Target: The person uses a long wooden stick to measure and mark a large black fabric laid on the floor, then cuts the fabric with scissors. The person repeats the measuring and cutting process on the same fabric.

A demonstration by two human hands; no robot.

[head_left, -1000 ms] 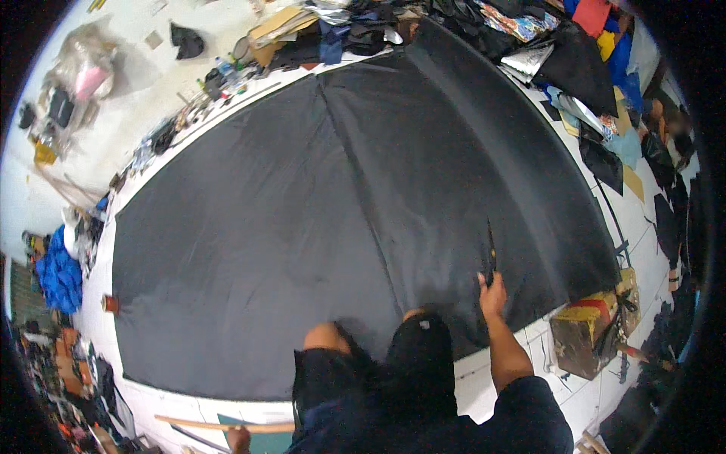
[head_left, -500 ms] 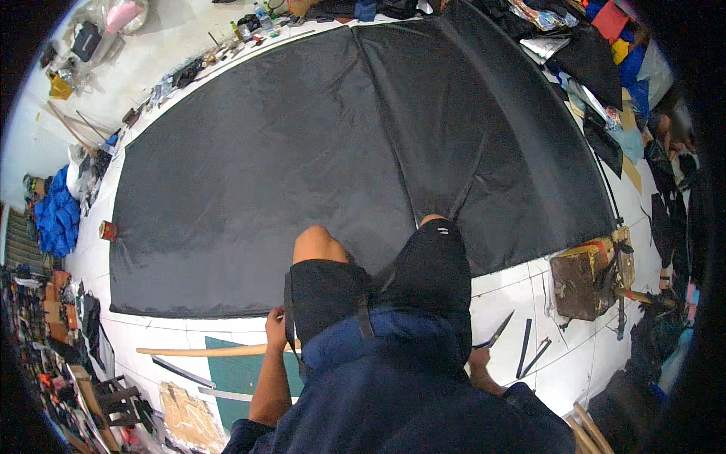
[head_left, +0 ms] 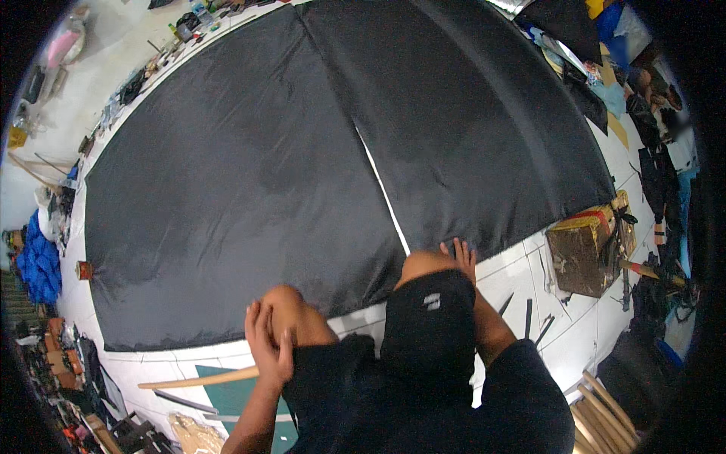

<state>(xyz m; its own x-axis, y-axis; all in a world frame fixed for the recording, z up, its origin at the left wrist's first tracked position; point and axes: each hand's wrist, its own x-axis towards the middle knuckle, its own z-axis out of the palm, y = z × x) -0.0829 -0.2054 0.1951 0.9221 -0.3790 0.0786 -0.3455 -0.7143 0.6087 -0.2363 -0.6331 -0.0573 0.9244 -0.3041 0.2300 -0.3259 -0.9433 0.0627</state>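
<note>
Big black fabric sheet (head_left: 249, 189) is spread on the floor, slit partway. Right hand (head_left: 459, 256) is pressed flat on its edge, fingers splayed; left hand (head_left: 266, 342) is loosely cupped on the knee. Probably smoothing before more cutting.

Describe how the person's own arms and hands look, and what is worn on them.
Both hands are bare: no gloves, rings or watch can be seen on the left hand or the right hand. The forearms are uncovered too. A dark short sleeve covers the right upper arm. The left upper arm is cut off by the picture's lower edge.
</note>
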